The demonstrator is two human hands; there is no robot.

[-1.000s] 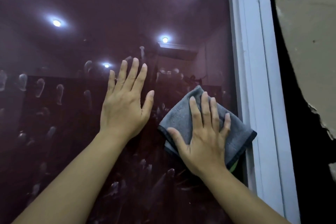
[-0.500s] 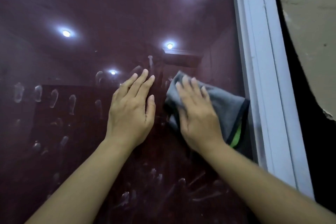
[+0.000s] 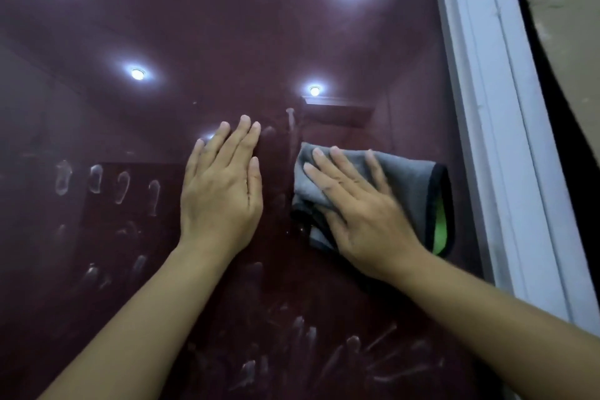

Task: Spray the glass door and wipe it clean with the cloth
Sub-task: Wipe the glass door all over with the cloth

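The dark glass door (image 3: 227, 26) fills most of the view and reflects several ceiling lights. Fingerprint smudges mark it at the left and along the bottom. My left hand (image 3: 224, 191) lies flat on the glass with straight fingers held together. Just to its right, my right hand (image 3: 360, 208) presses a folded grey cloth (image 3: 412, 182) with a black edge and a green underside against the pane, fingers straight and pointing up to the left. No spray bottle is in view.
A white door frame (image 3: 496, 140) runs down the right side, close to the cloth's right edge. Beyond it lie a dark gap and a beige wall (image 3: 571, 3).
My right hand slid the cloth up and to the left, and its fingers turned to point leftward. My left hand's fingers closed together. The view shifted down the pane.
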